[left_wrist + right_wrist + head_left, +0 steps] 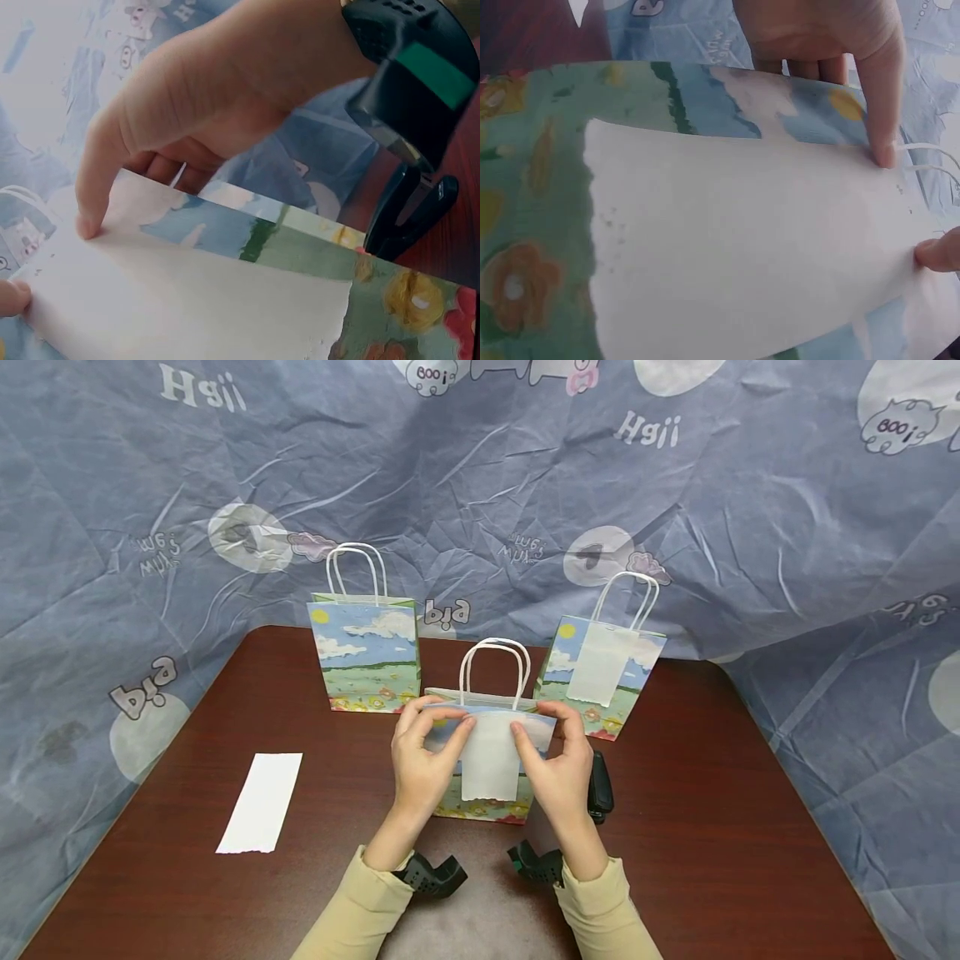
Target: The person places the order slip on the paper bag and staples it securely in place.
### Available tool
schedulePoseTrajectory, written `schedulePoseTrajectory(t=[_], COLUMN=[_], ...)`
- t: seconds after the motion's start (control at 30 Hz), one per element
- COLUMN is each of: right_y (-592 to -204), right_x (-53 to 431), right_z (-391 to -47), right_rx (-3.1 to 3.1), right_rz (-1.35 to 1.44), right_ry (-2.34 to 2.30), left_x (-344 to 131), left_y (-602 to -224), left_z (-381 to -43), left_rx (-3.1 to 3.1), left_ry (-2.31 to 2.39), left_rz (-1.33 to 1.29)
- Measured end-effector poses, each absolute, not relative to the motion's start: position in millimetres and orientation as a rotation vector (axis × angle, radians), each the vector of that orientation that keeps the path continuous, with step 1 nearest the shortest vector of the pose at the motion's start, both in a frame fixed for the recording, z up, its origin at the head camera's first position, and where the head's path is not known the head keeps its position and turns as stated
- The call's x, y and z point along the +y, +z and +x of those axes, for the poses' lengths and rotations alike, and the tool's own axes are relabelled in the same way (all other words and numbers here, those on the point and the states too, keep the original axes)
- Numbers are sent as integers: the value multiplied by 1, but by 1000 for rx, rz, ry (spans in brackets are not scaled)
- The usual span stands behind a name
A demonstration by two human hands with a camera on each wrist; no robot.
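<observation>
A small paper gift bag (483, 812) with a painted meadow and white twisted handles stands in front of me. A white paper strip (491, 760), torn along its lower edge, lies flat on its front panel, top edge at the bag's rim. My left hand (423, 768) pinches the top rim at the strip's left corner, thumb in front and fingers behind. At the right corner my right hand (562, 772) pinches likewise. The left wrist view shows the right hand (195, 97) with its thumb pressing the strip (225, 300); the right wrist view shows the left thumb (883, 112).
A matching bag (367, 652) stands back left. Another bag (551, 672), with a white strip (600, 664) on its front, leans back right. A loose white strip (261, 803) lies on the table's left side. A black stapler (600, 787) sits beside my right hand. Printed fabric (480, 485) hangs behind.
</observation>
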State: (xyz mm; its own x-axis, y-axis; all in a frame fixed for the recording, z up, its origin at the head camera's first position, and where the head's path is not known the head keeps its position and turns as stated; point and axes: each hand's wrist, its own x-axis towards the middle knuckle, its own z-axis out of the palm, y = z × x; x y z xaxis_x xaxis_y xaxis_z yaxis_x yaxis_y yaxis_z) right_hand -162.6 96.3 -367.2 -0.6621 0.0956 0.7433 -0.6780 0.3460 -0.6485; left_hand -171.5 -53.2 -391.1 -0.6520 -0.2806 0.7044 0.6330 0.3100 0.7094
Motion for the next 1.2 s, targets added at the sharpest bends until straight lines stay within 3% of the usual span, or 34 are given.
schedulePoseTrajectory(t=[0.33, 1.2], right_y=[-391, -385], right_x=[110, 114], right_z=[-177, -174], right_rx=[-1975, -2061], right_rz=[448, 359], right_ry=[1292, 1244], left_x=[-55, -65], left_y=[-401, -398], left_z=[-174, -176], left_rx=[-1783, -1818], left_ry=[-1432, -1324], left_rz=[-266, -260])
